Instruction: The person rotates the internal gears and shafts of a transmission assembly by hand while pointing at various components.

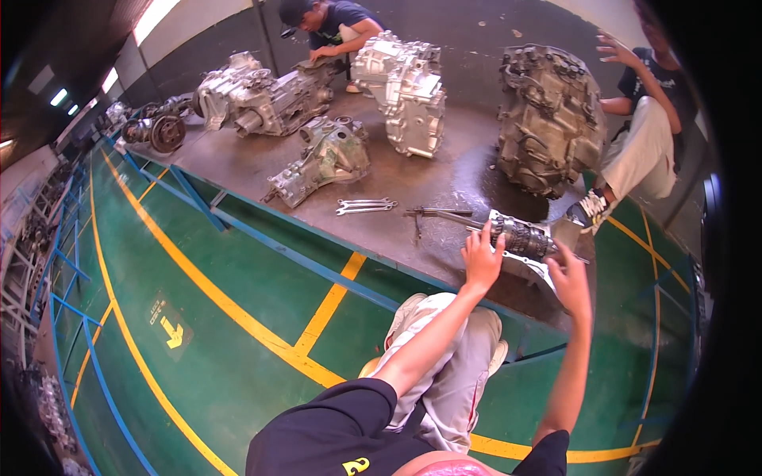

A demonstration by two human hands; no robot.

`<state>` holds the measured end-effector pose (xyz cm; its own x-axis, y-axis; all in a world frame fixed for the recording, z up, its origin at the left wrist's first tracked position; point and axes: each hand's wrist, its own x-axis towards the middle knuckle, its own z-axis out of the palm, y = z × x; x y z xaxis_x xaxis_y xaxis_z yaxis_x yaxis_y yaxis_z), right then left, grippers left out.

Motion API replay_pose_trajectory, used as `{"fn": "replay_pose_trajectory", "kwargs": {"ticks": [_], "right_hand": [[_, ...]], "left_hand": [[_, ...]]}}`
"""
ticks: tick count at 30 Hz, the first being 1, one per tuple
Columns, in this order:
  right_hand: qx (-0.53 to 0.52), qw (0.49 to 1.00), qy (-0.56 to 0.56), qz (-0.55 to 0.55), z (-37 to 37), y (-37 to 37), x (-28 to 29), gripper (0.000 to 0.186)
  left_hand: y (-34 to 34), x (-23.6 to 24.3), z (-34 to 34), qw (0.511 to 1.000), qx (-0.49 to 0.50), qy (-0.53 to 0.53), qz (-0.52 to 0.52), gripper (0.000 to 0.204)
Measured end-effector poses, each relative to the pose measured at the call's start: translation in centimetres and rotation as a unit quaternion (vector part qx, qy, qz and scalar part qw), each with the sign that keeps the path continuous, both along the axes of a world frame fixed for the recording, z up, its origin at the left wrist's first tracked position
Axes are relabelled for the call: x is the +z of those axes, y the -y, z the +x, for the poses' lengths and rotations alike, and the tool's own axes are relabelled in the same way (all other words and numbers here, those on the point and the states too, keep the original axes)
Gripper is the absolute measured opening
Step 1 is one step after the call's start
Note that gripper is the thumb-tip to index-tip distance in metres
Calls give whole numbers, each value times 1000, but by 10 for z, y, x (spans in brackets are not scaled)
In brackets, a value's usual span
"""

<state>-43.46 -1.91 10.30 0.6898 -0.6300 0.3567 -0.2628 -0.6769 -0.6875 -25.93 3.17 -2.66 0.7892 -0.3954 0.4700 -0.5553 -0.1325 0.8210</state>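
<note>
1. Lying on the table [448, 174], nearer the person than the gearbox [548, 119], is the shaft [524, 236]: dark and ribbed with close-set rings, bright glints along its surface.
2. The shaft sits in a pale metal casing [542, 270] with a scalloped rim, also on the gearbox's near side.
3. The left hand [482, 262], nearer than the gearbox, has parted fingers at the shaft's left end; whether it grips, I cannot tell.
4. The right hand [573, 288], also nearer, bends its spread fingers by the other end; its grip is unclear.
5. Wrenches [365, 206] lie left of the gearbox.
</note>
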Motion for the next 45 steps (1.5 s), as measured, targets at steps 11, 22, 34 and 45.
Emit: {"fn": "replay_pose_trajectory", "kwargs": {"ticks": [11,22,34,45], "right_hand": [[51,990,82,103,21,-66,-15,55],[189,915,336,117,16,-202,75,61],[169,932,306,95,45,-235,67,61],[180,955,160,173,108,-230,20,59]], "left_hand": [[-68,77,18,994,-108,-23,9,56],[-151,138,43,702,-441,-472,-299,75],[-178,120,48,516,-578,-405,-485,83],[-169,106,59,540,-550,-422,-478,89]]}}
